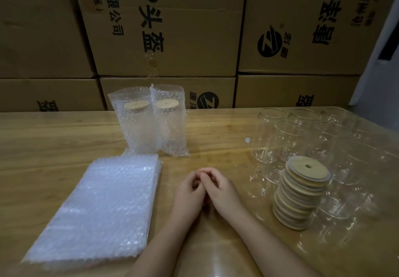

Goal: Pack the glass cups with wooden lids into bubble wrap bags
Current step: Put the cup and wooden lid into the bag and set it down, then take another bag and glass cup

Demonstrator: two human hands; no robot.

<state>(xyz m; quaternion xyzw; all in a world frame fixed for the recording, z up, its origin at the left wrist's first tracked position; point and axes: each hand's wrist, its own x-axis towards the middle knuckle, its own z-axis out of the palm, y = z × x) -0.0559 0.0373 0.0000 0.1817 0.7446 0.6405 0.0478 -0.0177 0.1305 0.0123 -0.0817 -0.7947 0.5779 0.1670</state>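
My left hand [188, 190] and my right hand [218, 187] rest together on the wooden table [216, 138] at the front middle, fingers loosely curled and touching each other, holding nothing. A flat stack of bubble wrap bags [97, 207] lies to the left of my hands. Behind it stand two bubble wrap bags, the left packed cup [136, 123] and the right packed cup [170, 121], each showing a wooden lid inside. To the right stands a leaning stack of wooden lids [300, 192]. Several empty glass cups [289, 138] stand around and behind that stack.
A wall of stacked cardboard boxes [168, 30] with black print runs along the table's far edge. More glass cups [349, 190] crowd the right side up to the table's edge.
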